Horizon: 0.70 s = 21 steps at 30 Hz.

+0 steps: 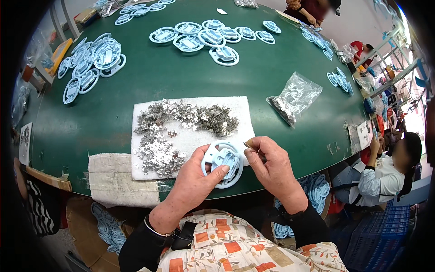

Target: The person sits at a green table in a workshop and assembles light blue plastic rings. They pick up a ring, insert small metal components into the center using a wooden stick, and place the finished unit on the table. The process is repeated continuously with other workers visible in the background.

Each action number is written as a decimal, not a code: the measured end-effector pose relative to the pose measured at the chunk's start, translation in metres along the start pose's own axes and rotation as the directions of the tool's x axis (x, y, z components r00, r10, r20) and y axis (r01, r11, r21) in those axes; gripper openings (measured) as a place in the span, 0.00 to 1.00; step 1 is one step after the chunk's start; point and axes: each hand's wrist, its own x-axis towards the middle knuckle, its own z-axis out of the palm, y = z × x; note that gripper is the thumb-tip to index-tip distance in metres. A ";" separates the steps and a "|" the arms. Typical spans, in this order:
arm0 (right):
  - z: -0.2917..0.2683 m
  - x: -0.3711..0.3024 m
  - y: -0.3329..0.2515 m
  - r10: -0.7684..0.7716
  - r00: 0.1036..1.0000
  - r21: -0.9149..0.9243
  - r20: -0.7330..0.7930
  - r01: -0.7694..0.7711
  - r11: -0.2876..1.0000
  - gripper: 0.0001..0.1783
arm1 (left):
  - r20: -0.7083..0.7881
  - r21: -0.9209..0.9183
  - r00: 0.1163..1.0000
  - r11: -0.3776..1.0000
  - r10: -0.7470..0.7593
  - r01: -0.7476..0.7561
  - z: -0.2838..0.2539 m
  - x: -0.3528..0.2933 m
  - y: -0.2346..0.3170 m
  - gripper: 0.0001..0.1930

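Observation:
My left hand (192, 179) grips a light blue round plastic housing (225, 156) with a ring-shaped rim, its thumb pressed on the lower inside. The housing is held over the near edge of the green table. Just to its right, my right hand (274, 167) is closed in a pinch of thumb and forefinger. A small brownish tip shows between those fingers, too small to name. Beyond my hands, many small metal clips (217, 120) lie heaped on a white foam sheet (195, 138).
A clear bag of metal parts (292, 99) lies to the right. More blue housings (188, 36) are spread at the back, with a pile (102, 54) at the left. A folded cloth (120, 179) is at the near edge. A co-worker (380, 172) sits at the right; cardboard boxes (86, 226) stand below.

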 end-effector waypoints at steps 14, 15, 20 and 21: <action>-0.006 -0.002 0.017 0.218 0.872 0.554 0.437 -0.452 0.699 0.11 | 0.115 0.131 0.986 0.982 0.120 -0.135 -0.002 0.003 0.010 0.27; -0.007 -0.002 0.012 0.209 0.922 0.473 0.327 -0.351 0.808 0.11 | 0.100 0.201 0.990 0.972 0.101 -0.119 -0.003 0.006 0.013 0.26; -0.006 -0.011 0.017 0.018 0.996 0.157 0.089 -0.032 0.987 0.11 | 0.020 0.284 0.997 0.956 0.068 -0.071 -0.005 0.017 0.001 0.25; -0.006 -0.014 0.020 -0.029 0.993 0.149 0.112 0.012 0.989 0.12 | 0.015 0.285 0.998 0.956 0.069 -0.070 -0.005 0.017 0.000 0.25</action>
